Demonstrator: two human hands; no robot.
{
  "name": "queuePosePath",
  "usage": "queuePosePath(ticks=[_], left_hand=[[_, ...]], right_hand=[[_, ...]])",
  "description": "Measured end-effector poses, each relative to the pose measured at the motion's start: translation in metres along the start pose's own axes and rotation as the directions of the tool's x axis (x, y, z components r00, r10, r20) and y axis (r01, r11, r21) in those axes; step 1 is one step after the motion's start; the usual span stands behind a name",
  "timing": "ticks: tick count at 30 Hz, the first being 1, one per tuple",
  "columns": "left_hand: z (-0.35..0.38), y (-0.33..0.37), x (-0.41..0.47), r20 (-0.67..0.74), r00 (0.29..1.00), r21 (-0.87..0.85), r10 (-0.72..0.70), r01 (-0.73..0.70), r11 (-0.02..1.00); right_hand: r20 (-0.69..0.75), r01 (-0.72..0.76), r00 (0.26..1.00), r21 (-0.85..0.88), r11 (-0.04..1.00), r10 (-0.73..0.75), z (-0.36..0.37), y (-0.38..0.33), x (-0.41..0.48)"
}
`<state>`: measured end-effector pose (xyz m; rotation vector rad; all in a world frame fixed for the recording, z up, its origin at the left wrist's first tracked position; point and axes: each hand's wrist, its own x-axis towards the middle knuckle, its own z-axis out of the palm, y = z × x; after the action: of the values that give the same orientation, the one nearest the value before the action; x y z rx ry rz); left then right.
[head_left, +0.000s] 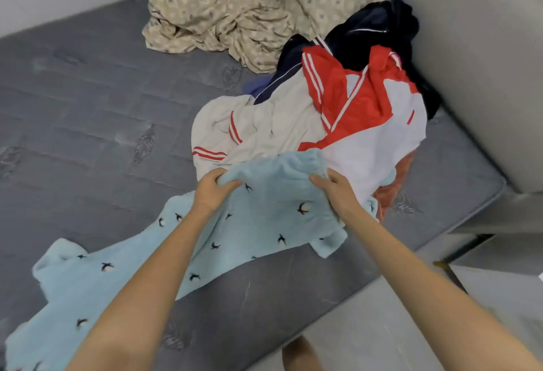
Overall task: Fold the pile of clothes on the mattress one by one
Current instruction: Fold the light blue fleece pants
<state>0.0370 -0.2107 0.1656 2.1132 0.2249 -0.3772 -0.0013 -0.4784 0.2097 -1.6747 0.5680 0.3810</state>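
Left hand (213, 191): fingers curled round a bunched fold of the blue garment (273, 212), at the left of its far edge.
Right hand (335, 191): clamped on the same far edge further right, thumb on top and fingers tucked under the cloth.
Blue garment: fleecy, light blue with small dark birds; its far edge is lifted between the two hands and overlaps the near side of the pile (338, 123). The rest trails near and left across the mattress (88, 106), passing under the left forearm.
Pile: on the right part of the mattress, just beyond the hands and close against the panel (484, 62).
In the pile: a red-and-white jacket (367, 100) on top at the right; a cream top (264, 126) with red stripes to its left; a navy garment (379, 26) heaped at the far side; an orange-red piece (390, 194) showing at the near right, under the jacket.
Sheet (249, 3): beige, patterned, crumpled at the far end of the mattress, touching the pile's far left side.
Mattress: grey and quilted, bare on its left half.
Panel: pale grey, padded, upright along the mattress's right side.
In the way: both forearms cross the trailing part of the blue garment and hide some of it.
Floor (382, 326): pale, near and right of the mattress edge; part of the person's leg (299, 353) shows there.
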Motion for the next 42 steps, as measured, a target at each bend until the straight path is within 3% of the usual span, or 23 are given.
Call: queuePosePath(ticks=[3, 6, 11, 14, 16, 18, 20, 25, 29, 32, 36, 40, 42], left_hand=[[0.041, -0.024, 0.03, -0.046, 0.999, 0.062, -0.022, 0.025, 0.998], [0.066, -0.053, 0.042, -0.072, 0.997, 0.236, -0.036, 0.052, 0.97], [0.068, -0.109, 0.043, -0.105, 0.986, 0.415, -0.126, 0.159, 0.896], [0.056, -0.134, 0.039, -0.154, 0.974, 0.465, -0.163, 0.217, 0.858], [0.047, -0.146, 0.039, -0.228, 0.95, 0.46, -0.214, 0.299, 0.836], [0.036, -0.156, 0.039, -0.261, 0.911, 0.466, -0.319, 0.408, 0.785], [0.026, -0.165, 0.037, -0.226, 0.9, 0.473, -0.372, 0.435, 0.766], [0.008, -0.175, 0.018, -0.064, 0.983, 0.297, -0.174, 0.185, 0.937], [0.0, -0.177, -0.01, 0.052, 0.995, 0.133, -0.086, 0.079, 0.988], [0.003, -0.185, -0.03, 0.15, 0.989, 0.081, -0.018, 0.006, 0.997], [0.017, -0.196, -0.042, 0.188, 0.976, -0.055, -0.107, 0.119, 0.991], [0.033, -0.191, -0.02, 0.028, 0.93, -0.202, -0.367, 0.365, 0.909], [0.04, -0.187, -0.005, 0.013, 0.902, -0.17, -0.431, 0.427, 0.888]], right_hand=[[-0.114, 0.023, 0.993, -0.123, 0.992, -0.038, -0.005, 0.023, 0.048], [-0.156, 0.02, 0.986, -0.228, 0.973, -0.057, 0.002, 0.048, 0.085], [-0.261, -0.01, 0.961, -0.366, 0.931, -0.093, 0.007, 0.088, 0.118], [-0.278, -0.025, 0.948, -0.543, 0.84, -0.152, 0.01, 0.093, 0.124], [-0.281, 0.007, 0.927, -0.651, 0.759, -0.25, 0.015, 0.09, 0.124], [-0.252, 0.128, 0.878, -0.696, 0.707, -0.407, 0.025, 0.081, 0.121], [-0.122, 0.283, 0.828, -0.752, 0.595, -0.547, 0.04, 0.074, 0.116], [0.229, 0.516, 0.785, -0.757, 0.402, -0.576, 0.095, 0.075, 0.105], [0.452, 0.607, 0.778, -0.718, 0.34, -0.436, 0.147, 0.087, 0.101], [0.536, 0.631, 0.772, -0.711, 0.309, -0.342, 0.181, 0.1, 0.099], [0.481, 0.554, 0.83, -0.77, 0.315, -0.283, 0.202, 0.117, 0.098], [0.429, 0.509, 0.857, -0.792, 0.338, -0.286, 0.2, 0.129, 0.098], [0.411, 0.514, 0.851, -0.78, 0.357, -0.326, 0.198, 0.132, 0.096]])
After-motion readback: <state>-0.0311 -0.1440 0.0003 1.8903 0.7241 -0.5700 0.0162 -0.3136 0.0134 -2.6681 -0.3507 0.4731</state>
